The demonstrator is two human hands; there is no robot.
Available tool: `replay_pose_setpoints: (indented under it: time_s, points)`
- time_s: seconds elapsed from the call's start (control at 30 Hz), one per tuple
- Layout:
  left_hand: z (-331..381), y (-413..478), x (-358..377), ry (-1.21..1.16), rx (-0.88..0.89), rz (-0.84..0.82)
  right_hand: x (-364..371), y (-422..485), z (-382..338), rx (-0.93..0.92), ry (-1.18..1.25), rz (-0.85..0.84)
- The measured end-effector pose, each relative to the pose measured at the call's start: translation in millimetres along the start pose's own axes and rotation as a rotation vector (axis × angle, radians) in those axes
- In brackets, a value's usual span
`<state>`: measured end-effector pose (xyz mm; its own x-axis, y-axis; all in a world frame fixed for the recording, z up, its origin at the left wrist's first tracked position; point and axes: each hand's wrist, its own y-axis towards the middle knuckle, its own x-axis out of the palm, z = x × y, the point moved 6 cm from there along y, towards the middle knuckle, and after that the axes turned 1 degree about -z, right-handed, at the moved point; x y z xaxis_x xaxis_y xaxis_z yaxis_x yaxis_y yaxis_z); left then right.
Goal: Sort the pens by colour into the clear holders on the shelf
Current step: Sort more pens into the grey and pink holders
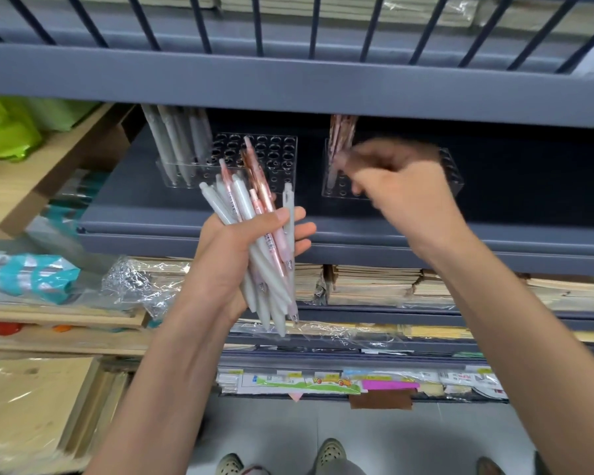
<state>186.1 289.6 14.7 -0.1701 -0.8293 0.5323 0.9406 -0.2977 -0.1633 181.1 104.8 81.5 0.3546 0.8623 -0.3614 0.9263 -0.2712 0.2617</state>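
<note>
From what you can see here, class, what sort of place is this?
Probably a stationery shop: grey shelves hold wrapped notebook stacks, clear holders stand on one shelf, and the left hand grips a bundle of pens.

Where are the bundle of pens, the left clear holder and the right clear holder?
bundle of pens (235,204), head view, on a white barrel.
left clear holder (276,156), head view, on its holed top.
right clear holder (455,180), head view, on its right wall.
</note>
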Motion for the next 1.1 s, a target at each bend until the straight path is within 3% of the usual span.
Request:
replay_pose_setpoints:
  time_s: [0.13, 0.3, 0.5, 0.7, 0.83, 1.1]
  points:
    - [0.8, -1.1, 5.2, 0.032, -0.012, -0.049, 24.5, -3.5, -13.9, -0.022, -0.084, -0.285]
    - [1.1, -1.0, 5.8, 0.028, -0.014, -0.068, 32.2, -0.5, -12.9, 0.019, -0.05, -0.395]
    - [5.6, 1.5, -13.5, 0.1, -0.048, 0.031, 33.8, -1.7, -6.6, 0.061, 0.132, -0.305]
    - [16.8, -3.4, -40.0, 0.182, -0.044, 0.079, 39.9, 5.7, -20.8, 0.023, 0.511, -0.058]
    - [24.0, -7.0, -52.8, 0.197, -0.057, 0.072, 60.9, 5.4, -27.1, 0.018, 0.511, -0.017]
    - [49.5, -7.0, -91.6, 0.258, 0.02, 0.214, 113.4, -7.3, -34.1, 0.171, 0.601, -0.02]
